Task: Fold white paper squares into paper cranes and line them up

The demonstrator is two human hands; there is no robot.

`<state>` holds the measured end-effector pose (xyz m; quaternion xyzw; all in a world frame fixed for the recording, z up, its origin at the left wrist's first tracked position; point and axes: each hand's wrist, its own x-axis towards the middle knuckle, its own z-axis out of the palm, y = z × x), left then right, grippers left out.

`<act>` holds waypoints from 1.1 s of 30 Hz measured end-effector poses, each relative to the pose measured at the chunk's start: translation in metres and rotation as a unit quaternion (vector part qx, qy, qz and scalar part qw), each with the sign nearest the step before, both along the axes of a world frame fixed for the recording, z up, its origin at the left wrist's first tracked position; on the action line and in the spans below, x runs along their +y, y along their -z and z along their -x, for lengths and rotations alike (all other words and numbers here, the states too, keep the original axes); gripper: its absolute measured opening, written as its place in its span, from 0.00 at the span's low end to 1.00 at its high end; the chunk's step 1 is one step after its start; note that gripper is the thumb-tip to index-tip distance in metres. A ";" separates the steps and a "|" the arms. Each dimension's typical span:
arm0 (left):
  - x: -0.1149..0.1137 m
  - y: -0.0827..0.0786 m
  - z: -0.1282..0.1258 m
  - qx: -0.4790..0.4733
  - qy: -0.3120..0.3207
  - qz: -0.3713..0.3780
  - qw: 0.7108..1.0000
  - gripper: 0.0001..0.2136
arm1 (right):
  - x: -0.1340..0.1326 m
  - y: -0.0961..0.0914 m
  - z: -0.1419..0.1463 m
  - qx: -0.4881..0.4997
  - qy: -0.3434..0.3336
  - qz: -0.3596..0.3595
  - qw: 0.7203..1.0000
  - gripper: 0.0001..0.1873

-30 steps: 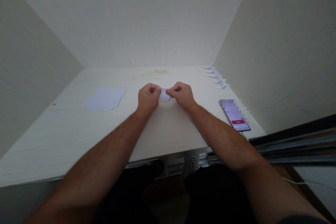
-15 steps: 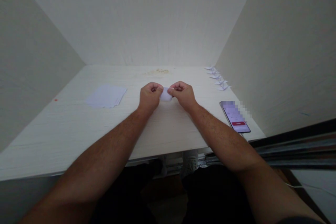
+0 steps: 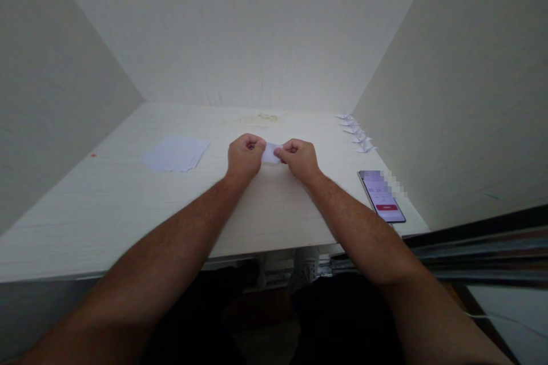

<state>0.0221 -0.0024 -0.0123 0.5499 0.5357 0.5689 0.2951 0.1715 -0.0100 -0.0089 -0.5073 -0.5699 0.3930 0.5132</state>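
A small piece of white paper [image 3: 270,153] is held up between my two hands, over the middle of the table. My left hand [image 3: 246,154] pinches its left edge between thumb and curled fingers. On the opposite edge, my right hand [image 3: 298,157] grips it the same way, thumb on top. The paper looks folded, but its creases are too faint to make out. Both thumbs and knuckles hide its side edges.
A stack of white paper sheets [image 3: 177,153] lies on the table [image 3: 274,211] to the left. Several folded paper cranes [image 3: 356,134] stand in a row along the right wall. Nearer me on that side rests a phone [image 3: 382,197] with its screen lit.
My right hand has shifted slightly on the paper's right edge, and a bit more of the paper shows. The whole view has tilted a little; the other things lie where they were.
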 end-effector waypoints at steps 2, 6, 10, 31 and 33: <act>0.000 0.000 -0.001 -0.004 0.002 0.003 1.000 0.05 | -0.001 -0.001 0.000 -0.005 0.003 0.007 1.000 0.11; -0.001 0.000 -0.002 -0.011 0.008 0.006 1.000 0.05 | 0.000 0.003 -0.005 -0.042 -0.007 -0.002 0.999 0.11; -0.002 0.000 -0.003 -0.014 0.006 0.011 1.000 0.05 | 0.002 0.011 -0.010 -0.077 -0.030 -0.013 0.997 0.14; 0.010 0.014 -0.006 -0.078 0.024 0.100 0.992 0.06 | -0.001 0.023 -0.008 -0.045 -0.014 0.097 0.994 0.13; 0.011 0.014 -0.006 -0.100 0.026 0.110 0.989 0.06 | -0.003 0.020 -0.006 -0.056 -0.021 0.091 0.994 0.15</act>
